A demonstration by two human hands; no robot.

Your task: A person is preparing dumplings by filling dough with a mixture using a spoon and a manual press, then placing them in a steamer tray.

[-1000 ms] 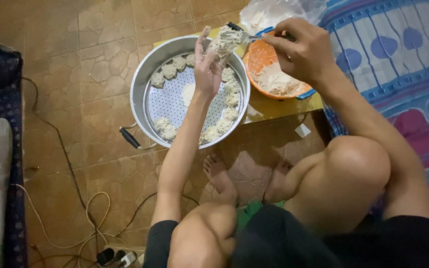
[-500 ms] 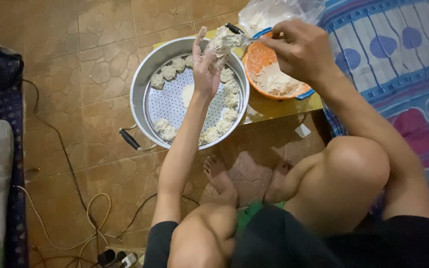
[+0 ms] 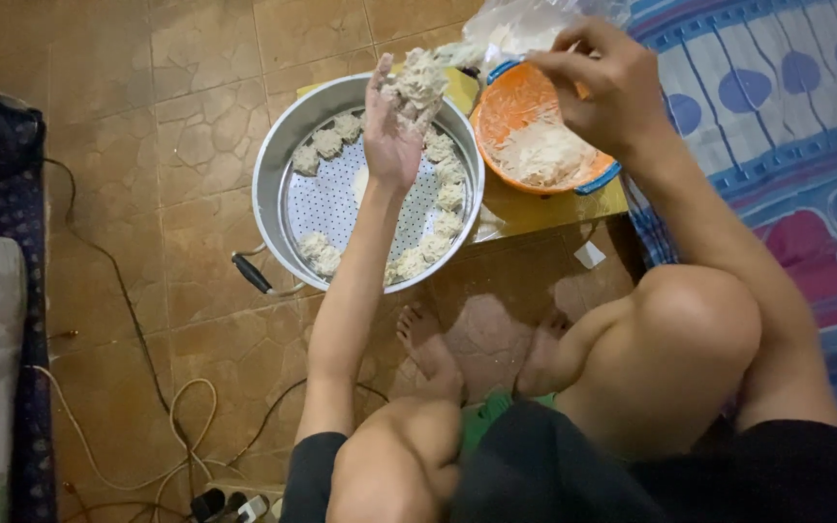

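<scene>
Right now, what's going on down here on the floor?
A person sits on the tiled floor shaping dumplings. The left hand holds up a wrapper heaped with pale filling over a round metal steamer pot, where finished dumplings line the rim of its perforated tray. The right hand hovers above an orange bowl of the same filling, fingers pinched in a grip on something I can't make out. Cables trail across the floor at the left.
</scene>
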